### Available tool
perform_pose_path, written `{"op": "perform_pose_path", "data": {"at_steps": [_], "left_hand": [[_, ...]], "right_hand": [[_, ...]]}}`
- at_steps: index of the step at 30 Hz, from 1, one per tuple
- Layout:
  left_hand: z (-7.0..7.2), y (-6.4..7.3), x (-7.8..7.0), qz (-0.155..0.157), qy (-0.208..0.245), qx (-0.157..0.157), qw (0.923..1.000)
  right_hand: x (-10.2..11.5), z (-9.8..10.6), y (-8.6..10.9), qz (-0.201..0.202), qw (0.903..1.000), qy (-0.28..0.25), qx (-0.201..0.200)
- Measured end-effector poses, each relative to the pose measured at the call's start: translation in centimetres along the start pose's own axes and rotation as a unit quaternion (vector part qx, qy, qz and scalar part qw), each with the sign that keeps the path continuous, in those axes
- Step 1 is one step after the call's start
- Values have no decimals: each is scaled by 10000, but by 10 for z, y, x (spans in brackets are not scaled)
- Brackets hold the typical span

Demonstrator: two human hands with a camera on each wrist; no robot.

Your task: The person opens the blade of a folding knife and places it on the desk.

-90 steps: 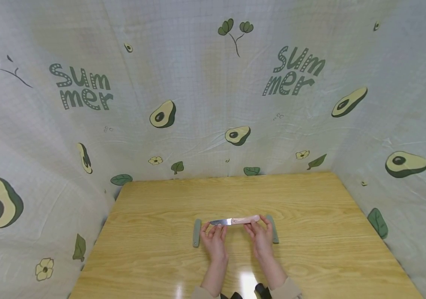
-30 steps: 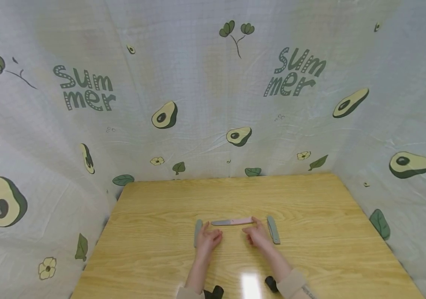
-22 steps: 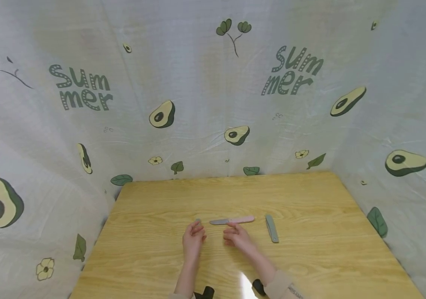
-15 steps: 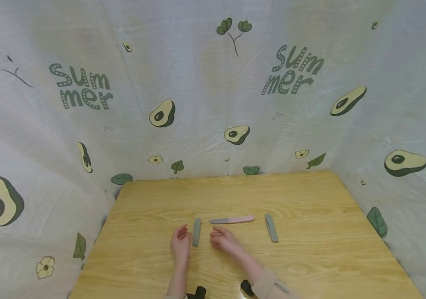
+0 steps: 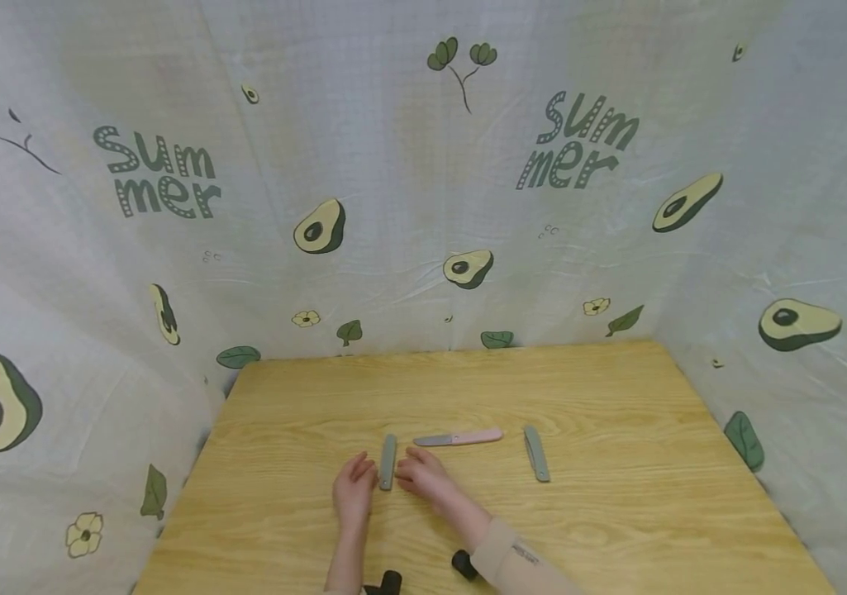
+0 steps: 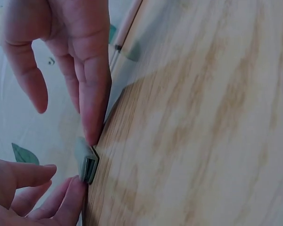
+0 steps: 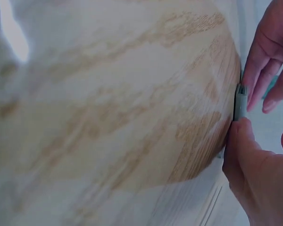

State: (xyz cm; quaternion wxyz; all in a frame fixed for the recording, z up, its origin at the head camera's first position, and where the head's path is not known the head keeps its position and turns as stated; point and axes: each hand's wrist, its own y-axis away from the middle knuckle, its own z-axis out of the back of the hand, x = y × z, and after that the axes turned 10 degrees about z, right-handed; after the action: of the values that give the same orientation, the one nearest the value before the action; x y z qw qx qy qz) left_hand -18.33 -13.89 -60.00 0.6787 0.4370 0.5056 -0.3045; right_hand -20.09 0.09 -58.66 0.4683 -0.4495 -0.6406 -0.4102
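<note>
A closed green folding knife (image 5: pixel 388 463) lies on the table between my two hands. My left hand (image 5: pixel 354 492) is at its left side, and the fingertips touch its edge in the left wrist view, where the knife (image 6: pixel 87 161) is seen end-on. On the opposite side, my right hand (image 5: pixel 426 479) has its fingertips at the knife; in the right wrist view the knife (image 7: pixel 240 102) sits between both hands' fingertips. Neither hand's fingers are curled round it. Just beyond the right hand lies an unfolded knife (image 5: pixel 477 437) with a pink handle, its blade pointing left.
A second green folding knife (image 5: pixel 537 454) lies to the right, slightly slanted. All rest on a wooden table (image 5: pixel 601 388). A curtain (image 5: pixel 393 165) printed with avocados hangs behind and on both sides.
Both hands held the pink-handled knife, laid it on the table and let go. They moved left to either side of the left green knife, the right hand passing in front of the pink-handled knife.
</note>
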Motion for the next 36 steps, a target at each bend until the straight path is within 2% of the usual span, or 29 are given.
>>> {"op": "perform_pose_path", "data": {"at_steps": [3, 9, 14, 18, 21, 25, 30, 36], "left_hand": [[-1, 1, -2, 42, -68, 141, 9999], [-4, 2, -5, 100, -86, 204, 9997], [-4, 2, -4, 76, -148, 213, 9996], [-5, 3, -3, 128, -2, 300, 9995], [-5, 4, -4, 209, 342, 584, 9975], [-5, 6, -7, 297, 643, 1177, 9905], [-7, 8, -12, 242, 590, 1859, 9805], [-14, 12, -21, -52, 414, 2268, 9730]], "right_hand": [[0, -1, -2, -52, 10000, -40, 21], [0, 2, -3, -83, 9998, -166, 105], [1, 4, -2, -109, 9997, -219, 33], [3, 6, -2, -126, 9998, -156, -65], [4, 8, -3, -79, 9998, -133, -123], [7, 12, -2, 11, 9999, 48, -105], [17, 20, 0, 85, 9993, 364, 32], [29, 35, 3, 209, 9983, 400, 355]]}}
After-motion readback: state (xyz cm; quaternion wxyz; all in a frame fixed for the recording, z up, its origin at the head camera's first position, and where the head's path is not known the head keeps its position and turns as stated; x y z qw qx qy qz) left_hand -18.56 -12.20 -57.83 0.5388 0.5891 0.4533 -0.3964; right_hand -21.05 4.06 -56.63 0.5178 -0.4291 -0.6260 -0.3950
